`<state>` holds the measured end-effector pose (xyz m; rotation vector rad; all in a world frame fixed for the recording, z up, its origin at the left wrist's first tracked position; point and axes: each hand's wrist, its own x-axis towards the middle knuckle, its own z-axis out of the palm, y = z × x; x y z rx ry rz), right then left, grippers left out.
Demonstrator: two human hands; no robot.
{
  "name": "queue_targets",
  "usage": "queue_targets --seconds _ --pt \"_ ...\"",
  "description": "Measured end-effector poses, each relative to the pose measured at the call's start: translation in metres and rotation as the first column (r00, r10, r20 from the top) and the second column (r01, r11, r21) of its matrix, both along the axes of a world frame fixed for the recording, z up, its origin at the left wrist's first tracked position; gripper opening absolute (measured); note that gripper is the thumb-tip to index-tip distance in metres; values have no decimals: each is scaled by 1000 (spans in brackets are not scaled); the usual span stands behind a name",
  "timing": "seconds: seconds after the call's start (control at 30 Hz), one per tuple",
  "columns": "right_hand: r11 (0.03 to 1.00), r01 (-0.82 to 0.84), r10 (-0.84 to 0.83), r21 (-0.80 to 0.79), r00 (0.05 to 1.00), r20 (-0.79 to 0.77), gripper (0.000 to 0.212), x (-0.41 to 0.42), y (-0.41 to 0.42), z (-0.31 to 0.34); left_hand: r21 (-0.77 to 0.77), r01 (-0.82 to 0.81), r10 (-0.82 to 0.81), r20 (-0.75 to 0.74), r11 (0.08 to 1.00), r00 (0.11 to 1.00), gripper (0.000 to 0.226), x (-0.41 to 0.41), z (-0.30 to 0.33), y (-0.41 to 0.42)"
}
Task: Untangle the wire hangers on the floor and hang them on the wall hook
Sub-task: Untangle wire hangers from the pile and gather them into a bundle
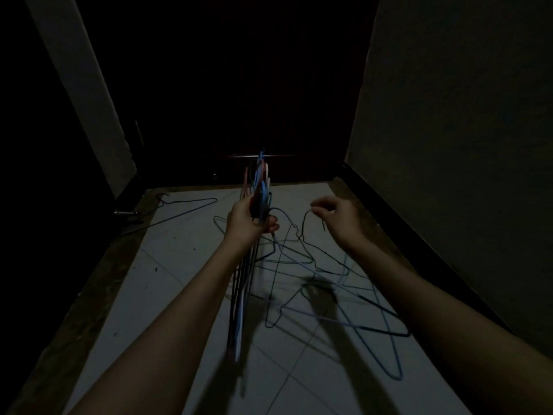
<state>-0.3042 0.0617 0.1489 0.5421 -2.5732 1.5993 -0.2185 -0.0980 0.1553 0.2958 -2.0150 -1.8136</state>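
I'm looking down a dim corridor with a pale tiled floor (185,265), dark walls either side and a dark door at the far end; I can't make out a wall hook anywhere in this light. On the tiles ahead of me lies the tangle of wire hangers (326,295), blue and dark ones crossed over each other, and one dark stray hanger (185,206) sits well apart to the left. My left hand (250,218) grips the bundle of freed hangers (257,187) by the necks, fingers curled round them, bodies hanging down. My right hand (332,212) pinches the hook of a dark hanger (305,223) rising out of the tangle. I judge I'm mid-sorting: next I'd lift this one slowly, twisting it clear of the crossing wires, then slide it into the bundle.
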Motion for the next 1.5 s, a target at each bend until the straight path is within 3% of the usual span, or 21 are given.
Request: queue_targets --seconds 0.1,0.23,0.37,0.47,0.57,0.7,0.93,1.23,1.5 --pt "989 -116 114 96 993 17 23 11 -4 -12 -7 -18 18 1 1000 1000 36 1 0 0" --pt "924 -379 350 58 895 276 29 31 -6 -16 32 -68 68 -4 997 998 37 1 -1 -3" --pt "884 -435 389 171 888 244 15 40 -8 -18 78 -88 89 -4 993 996 22 2 -7 -6" --pt "866 -442 376 233 884 278 13 39 -9 -19 70 -145 144 25 987 989 36 1 -13 -6" --pt "890 -407 331 203 886 323 17 39 -8 -18 131 -186 184 27 974 983 13 0 -15 -7" --pt "947 -282 226 154 925 306 18 31 2 -12 150 -225 220 54 963 974 29 1 -16 -15" --pt "976 -208 184 65 947 262 22 23 20 10 386 -234 216 90 892 972 30 1 -15 -17" --pt "987 31 -8 -155 989 148 24 16 11 32 427 -254 223 122 868 967 22 5 -19 -22" --pt "983 22 -4 -182 995 100 25 24 -3 43 457 -273 222 164 846 961 30 9 -27 -29"
